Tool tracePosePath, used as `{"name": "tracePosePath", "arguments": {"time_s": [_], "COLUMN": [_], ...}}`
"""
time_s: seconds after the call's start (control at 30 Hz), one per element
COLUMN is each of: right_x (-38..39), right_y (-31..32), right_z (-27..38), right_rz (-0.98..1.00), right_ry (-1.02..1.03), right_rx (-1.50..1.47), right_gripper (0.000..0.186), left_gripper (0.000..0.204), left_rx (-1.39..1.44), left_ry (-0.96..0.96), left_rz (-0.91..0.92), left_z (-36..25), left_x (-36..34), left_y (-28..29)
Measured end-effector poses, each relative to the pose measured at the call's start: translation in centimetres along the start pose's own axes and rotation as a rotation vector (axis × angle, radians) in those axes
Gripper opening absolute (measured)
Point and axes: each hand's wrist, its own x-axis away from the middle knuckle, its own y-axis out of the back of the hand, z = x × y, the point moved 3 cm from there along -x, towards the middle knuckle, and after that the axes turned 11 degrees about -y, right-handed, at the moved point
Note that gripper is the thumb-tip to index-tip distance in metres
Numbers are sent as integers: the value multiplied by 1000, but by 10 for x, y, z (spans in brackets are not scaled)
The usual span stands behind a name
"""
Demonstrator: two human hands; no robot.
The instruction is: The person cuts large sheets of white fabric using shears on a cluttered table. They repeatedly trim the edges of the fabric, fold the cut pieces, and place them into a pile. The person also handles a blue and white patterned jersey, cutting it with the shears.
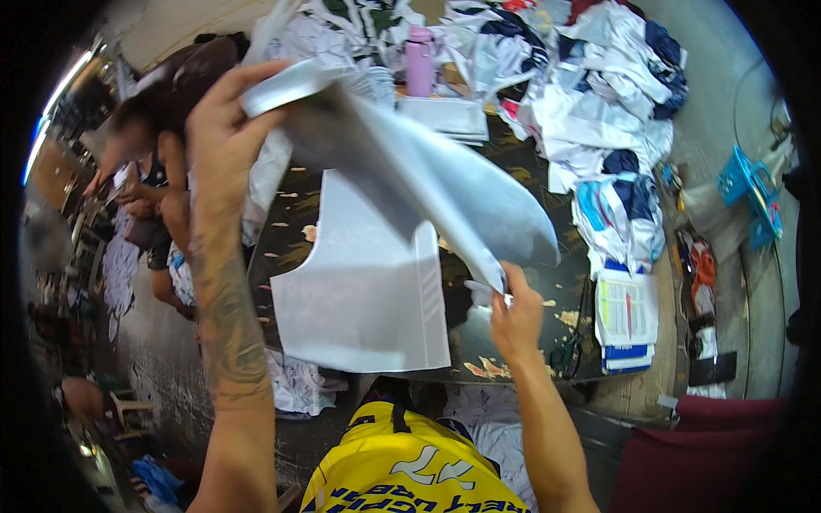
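Note:
A white cut fabric piece [428, 167] hangs in the air between my two hands, blurred by motion and partly folded over. My left hand [229, 120], raised high at the upper left, pinches its upper end between thumb and fingers. Lower down on the right, my right hand [516, 312] grips the opposite lower corner. Beneath lies another white fabric piece [359, 291], flat on the dark worn table [487, 342], with a curved cut on its left side and a folded strip along its right edge. The raised piece hides part of its top.
Heaped white and navy cloth [599, 85] covers the table's far side. A pink bottle [419, 61] stands beside a white folded stack [445, 118]. Dark scissors [565, 355] lie near papers [626, 308] with a red pen. Another person [154, 179] sits at left; a blue basket [748, 192] is at right.

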Motion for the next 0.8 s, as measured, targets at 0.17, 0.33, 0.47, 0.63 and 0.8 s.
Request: {"name": "tracePosePath", "arguments": {"time_s": [0.17, 0.33, 0.47, 0.63, 0.8], "right_x": [63, 104, 115, 145, 166], "right_y": [26, -3, -48, -95, -110], "right_z": [73, 147, 111, 26, -31], "right_rz": [373, 917, 971, 825, 447], "right_ry": [428, 240, -148, -578, -924], "right_rx": [208, -65, -33, 30, -8], "right_gripper": [41, 34, 21, 17, 18], "left_gripper": [27, 34, 46, 44, 43], "left_rx": [-640, -921, -975, -418, -407], "left_ry": [31, 39, 183, 349, 330], "left_rz": [-435, -315, 226, 539, 710], "left_z": [-3, 94, 253, 415, 452], "left_x": [39, 4, 25, 111, 142], "left_y": [241, 335, 264, 87, -70]}}
